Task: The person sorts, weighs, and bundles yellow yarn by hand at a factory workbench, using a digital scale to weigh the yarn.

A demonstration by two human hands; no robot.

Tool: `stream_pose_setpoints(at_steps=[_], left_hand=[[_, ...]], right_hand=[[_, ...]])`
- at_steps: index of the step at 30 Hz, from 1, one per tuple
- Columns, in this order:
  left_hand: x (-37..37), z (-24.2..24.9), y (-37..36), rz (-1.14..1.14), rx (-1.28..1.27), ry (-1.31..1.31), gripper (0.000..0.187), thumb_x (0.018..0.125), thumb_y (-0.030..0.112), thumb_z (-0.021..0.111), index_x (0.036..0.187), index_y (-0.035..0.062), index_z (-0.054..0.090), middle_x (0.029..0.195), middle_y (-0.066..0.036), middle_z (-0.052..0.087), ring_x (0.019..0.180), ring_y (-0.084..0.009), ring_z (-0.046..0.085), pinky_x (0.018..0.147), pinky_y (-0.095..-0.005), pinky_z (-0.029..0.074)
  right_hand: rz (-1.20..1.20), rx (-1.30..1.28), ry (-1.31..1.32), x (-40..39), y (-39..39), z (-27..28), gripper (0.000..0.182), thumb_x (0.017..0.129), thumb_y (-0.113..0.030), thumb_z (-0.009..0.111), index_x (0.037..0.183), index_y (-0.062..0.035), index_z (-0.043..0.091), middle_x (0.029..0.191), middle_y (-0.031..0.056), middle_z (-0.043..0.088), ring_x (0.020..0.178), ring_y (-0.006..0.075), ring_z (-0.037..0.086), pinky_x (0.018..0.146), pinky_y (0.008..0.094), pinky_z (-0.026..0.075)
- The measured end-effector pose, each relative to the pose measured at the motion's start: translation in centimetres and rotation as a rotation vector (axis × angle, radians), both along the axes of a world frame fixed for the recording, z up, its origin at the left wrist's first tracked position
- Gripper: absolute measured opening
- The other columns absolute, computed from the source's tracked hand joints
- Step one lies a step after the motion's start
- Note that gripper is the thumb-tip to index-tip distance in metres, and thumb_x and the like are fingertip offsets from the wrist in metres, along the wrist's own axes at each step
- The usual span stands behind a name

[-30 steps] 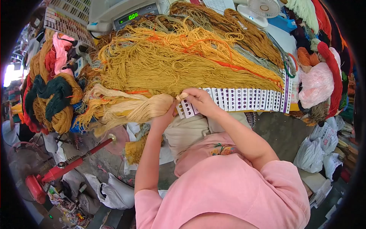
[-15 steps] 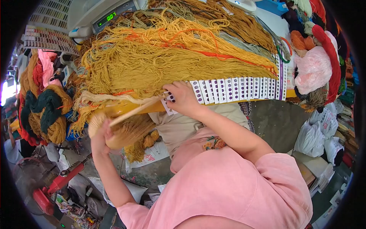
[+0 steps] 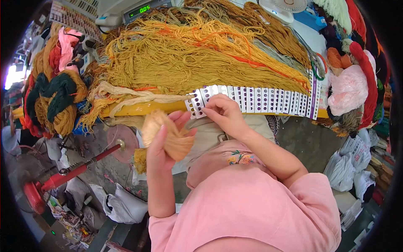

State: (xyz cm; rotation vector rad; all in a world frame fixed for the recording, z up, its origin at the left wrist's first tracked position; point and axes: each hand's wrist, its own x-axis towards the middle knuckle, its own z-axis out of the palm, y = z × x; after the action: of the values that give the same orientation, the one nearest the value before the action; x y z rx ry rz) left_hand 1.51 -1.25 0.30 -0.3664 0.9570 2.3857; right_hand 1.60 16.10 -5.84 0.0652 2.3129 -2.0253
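A folded bundle of light tan thread is held in my left hand, in front of the table edge. My right hand is closed in a pinch at the near edge of the row of white perforated cards; what lies between its fingertips is too small to make out. A pale beige thread strand runs along the table's front edge to the leftmost card. Behind the cards spreads a wide layer of mustard-coloured threads, with orange-yellow threads beyond.
A scale display stands at the back left. Coloured yarn skeins hang on the left, and pink yarn lies at the right. A red fan stand is at the lower left, plastic bags at the lower right.
My left hand has moved right, and its bundle is now folded up. The long strand stretched between the hands is gone. My right hand has shifted right and slightly down. The view has shifted.
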Motion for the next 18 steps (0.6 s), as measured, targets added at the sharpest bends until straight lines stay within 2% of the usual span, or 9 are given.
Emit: stream_pose_setpoints(at_steps=[1,3,6,8,10,12,14,15,18], left_hand=[[-0.2,0.0,0.9,-0.019,0.018,0.011,0.039,0.082,0.023,0.036,0.113,-0.0009,0.034,0.115,-0.014,0.037,0.109,-0.0231,0.034,0.085,-0.0435,0.034],[-0.4,0.0,2.3,-0.085,0.052,0.014,0.041,0.082,0.023,0.036,0.115,-0.0016,0.032,0.119,-0.013,0.034,0.108,-0.0213,0.035,0.085,-0.0391,0.034],[-0.2,-0.7,2.7,-0.196,0.047,0.09,0.044,0.082,0.025,0.037,0.116,-0.0018,0.031,0.119,-0.013,0.034,0.107,-0.021,0.036,0.085,-0.0358,0.034],[-0.1,-0.4,2.6,-0.188,0.073,0.074,0.045,0.081,0.027,0.039,0.115,-0.0017,0.032,0.117,-0.013,0.036,0.105,-0.0216,0.038,0.085,-0.0344,0.035],[0.2,-0.2,2.3,-0.1,0.138,-0.018,0.046,0.08,0.027,0.04,0.114,-0.002,0.033,0.115,-0.013,0.039,0.102,-0.0208,0.041,0.083,-0.0338,0.035],[0.8,-0.6,2.7,-0.094,0.045,0.043,0.041,0.079,0.024,0.043,0.111,-0.0023,0.037,0.109,-0.013,0.044,0.096,-0.0195,0.046,0.08,-0.0319,0.038],[0.7,-1.2,3.0,-0.148,-0.062,0.053,0.034,0.078,0.017,0.047,0.105,-0.0025,0.043,0.102,-0.012,0.048,0.089,-0.0178,0.049,0.076,-0.0295,0.041],[0.6,-0.7,3.3,-0.078,-0.009,-0.013,0.028,0.077,0.011,0.048,0.101,-0.0028,0.046,0.098,-0.012,0.051,0.086,-0.0168,0.051,0.074,-0.0274,0.042],[0.5,0.0,3.5,-0.038,0.076,-0.045,0.028,0.076,0.009,0.049,0.102,-0.0024,0.045,0.099,-0.012,0.05,0.087,-0.0169,0.05,0.074,-0.0276,0.042]], right_hand=[[-0.025,-0.244,-0.125,0.4,-0.2,0.5,0.01,0.071,-0.008,0.056,0.077,-0.0008,0.055,0.061,-0.0016,0.047,0.051,0.0032,0.043,0.045,0.0175,0.035],[0.071,-0.557,-0.394,0.4,-0.1,4.6,0.008,0.074,-0.007,0.053,0.078,-0.0004,0.056,0.065,-0.0005,0.052,0.052,0.0041,0.045,0.044,0.0164,0.035],[0.143,-0.641,-0.437,0.6,0.0,4.6,0.008,0.073,-0.007,0.054,0.076,-0.0003,0.057,0.061,0.0003,0.053,0.048,0.0043,0.045,0.043,0.0166,0.036],[0.132,-0.767,-0.439,0.5,0.5,4.2,0.007,0.072,-0.006,0.054,0.074,-0.0005,0.058,0.06,0.0013,0.053,0.047,0.0054,0.046,0.043,0.0172,0.037],[0.119,-0.717,-0.45,0.7,0.8,4.8,0.007,0.072,-0.006,0.054,0.073,-0.0007,0.058,0.06,0.0015,0.054,0.048,0.0053,0.047,0.043,0.0172,0.037],[0.104,-0.665,-0.464,1.1,0.7,5.2,0.007,0.072,-0.006,0.053,0.073,-0.0009,0.059,0.061,0.0018,0.054,0.048,0.0053,0.048,0.043,0.0172,0.037],[0.089,-0.766,-0.404,1.2,0.6,5.5,0.008,0.072,-0.006,0.054,0.074,-0.0007,0.059,0.061,0.0019,0.055,0.049,0.0054,0.049,0.042,0.017,0.037],[0.094,-0.761,-0.401,1.0,0.7,5.6,0.008,0.072,-0.006,0.054,0.074,-0.0007,0.059,0.061,0.0019,0.055,0.049,0.0054,0.049,0.042,0.017,0.037],[0.064,-0.907,-0.536,0.8,1.0,6.0,0.008,0.072,-0.007,0.054,0.074,-0.0006,0.059,0.06,0.0015,0.054,0.048,0.0054,0.048,0.041,0.0167,0.037]])
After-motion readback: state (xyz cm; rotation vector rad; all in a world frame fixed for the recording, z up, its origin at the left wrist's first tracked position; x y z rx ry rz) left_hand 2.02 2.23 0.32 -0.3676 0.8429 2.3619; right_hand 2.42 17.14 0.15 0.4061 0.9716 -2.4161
